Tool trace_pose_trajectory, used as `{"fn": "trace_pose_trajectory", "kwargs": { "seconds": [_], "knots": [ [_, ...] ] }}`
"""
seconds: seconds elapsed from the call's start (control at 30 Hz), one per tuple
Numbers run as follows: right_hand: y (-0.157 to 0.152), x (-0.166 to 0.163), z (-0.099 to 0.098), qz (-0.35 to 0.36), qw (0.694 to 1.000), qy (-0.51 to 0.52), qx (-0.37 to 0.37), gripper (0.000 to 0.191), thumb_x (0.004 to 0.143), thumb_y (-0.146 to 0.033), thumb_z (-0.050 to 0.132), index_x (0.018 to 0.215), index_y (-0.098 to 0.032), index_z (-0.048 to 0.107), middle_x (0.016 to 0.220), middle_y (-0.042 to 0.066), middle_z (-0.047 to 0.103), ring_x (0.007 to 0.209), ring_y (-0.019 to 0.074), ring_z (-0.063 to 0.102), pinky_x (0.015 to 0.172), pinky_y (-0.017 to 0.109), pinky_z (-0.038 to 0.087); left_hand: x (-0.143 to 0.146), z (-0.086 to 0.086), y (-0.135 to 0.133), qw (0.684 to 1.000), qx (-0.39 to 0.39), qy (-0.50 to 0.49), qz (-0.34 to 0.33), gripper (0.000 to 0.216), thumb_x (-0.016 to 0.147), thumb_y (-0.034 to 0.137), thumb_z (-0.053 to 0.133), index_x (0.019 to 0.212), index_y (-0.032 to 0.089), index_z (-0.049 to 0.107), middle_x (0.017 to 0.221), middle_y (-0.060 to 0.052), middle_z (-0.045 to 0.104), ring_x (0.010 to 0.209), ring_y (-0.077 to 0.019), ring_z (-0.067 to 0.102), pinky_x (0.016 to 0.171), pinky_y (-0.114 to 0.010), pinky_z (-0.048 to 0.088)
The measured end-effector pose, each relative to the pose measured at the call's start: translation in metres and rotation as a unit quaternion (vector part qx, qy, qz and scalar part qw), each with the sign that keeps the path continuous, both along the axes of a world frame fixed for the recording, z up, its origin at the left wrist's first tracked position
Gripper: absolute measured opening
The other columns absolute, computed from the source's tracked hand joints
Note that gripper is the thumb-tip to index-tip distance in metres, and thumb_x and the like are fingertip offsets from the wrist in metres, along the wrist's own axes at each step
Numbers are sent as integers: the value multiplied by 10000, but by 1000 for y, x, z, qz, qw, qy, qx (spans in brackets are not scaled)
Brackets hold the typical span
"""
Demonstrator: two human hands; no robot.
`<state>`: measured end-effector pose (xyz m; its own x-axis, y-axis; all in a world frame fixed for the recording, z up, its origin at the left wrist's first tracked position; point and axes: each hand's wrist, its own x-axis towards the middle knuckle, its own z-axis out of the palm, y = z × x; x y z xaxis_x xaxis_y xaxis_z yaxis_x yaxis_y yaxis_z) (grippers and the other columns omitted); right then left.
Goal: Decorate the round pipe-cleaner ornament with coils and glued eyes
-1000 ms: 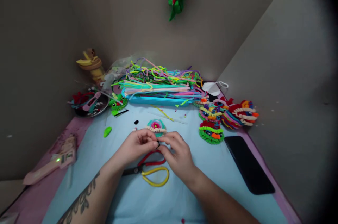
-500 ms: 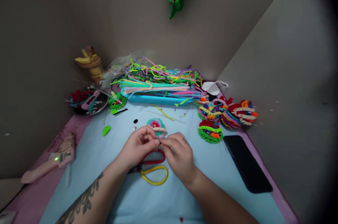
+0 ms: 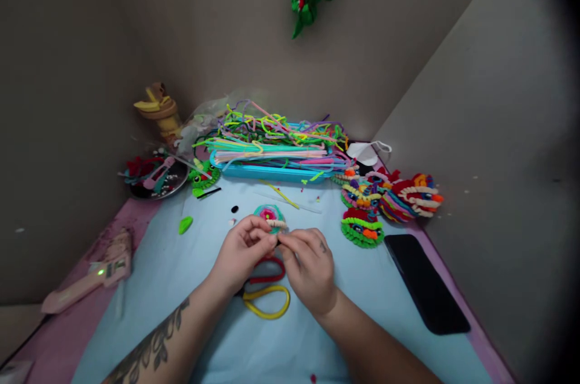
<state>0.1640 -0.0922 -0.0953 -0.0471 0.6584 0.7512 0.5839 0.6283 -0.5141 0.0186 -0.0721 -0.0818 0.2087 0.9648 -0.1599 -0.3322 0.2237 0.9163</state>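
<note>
Both together: left hand (image 3: 240, 251), right hand (image 3: 310, 269) pinching tiny piece (image 3: 275, 240) above scissors (image 3: 266, 310).

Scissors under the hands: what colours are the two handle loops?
One red, one yellow, on the scissors, clearest in the head view.

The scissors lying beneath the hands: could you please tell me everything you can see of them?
The scissors lie flat on the light blue table cover. Their two loop handles, one red and one yellow, look like plastic and point right, with the yellow one nearer the person. The dark blades run left and are mostly hidden under the left hand. The right hand is above the red loop; whether it touches cannot be told.
</note>
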Motion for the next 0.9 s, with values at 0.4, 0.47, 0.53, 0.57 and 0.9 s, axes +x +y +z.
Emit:
{"fn": "trace_pose_trajectory", "kwargs": {
  "seconds": [0.4,0.47,0.53,0.57,0.9],
  "knots": [
    [5,3,-7,-17,999,-3,-28,184,854,-151,596,1023,-209,639,941,71,577,891,191,578,781,357,543,0,3,1,999,-24,-18,-17,250,690,324,786,849,159,686,804,-12,657,701,-94,592,668,-195,461],
    [5,3,-7,-10,999,-7,-34,191,859,-149,587,1036,-207,631,948,75,578,900,194,578,787,364,543,-1,0,2,999,-33,-5,-22,232,706,335,770,812,155,668,709,15,609,605,-71,529,586,-179,417],
    [5,2,-8,-2,999,-12,-38,200,863,-141,575,1046,-205,627,952,78,579,903,195,579,792,368,542,-3,-4,2,999,-42,9,-30,237,715,353,757,771,153,642,623,42,542,519,-54,439,500,-171,341],
    [6,2,-8,3,999,-13,-38,205,865,-137,570,1049,-206,626,953,77,579,903,194,579,795,369,541,-3,-5,2,998,-48,14,-36,245,717,362,753,760,153,631,592,52,512,492,-49,399,472,-171,304],
    [6,2,-11,13,1000,-6,-27,185,864,-120,582,1016,-208,639,924,60,580,872,178,569,779,353,530,-1,-4,2,994,-91,9,-52,270,692,362,751,704,133,608,479,72,408,434,-42,286,424,-182,180]
  ]
}}
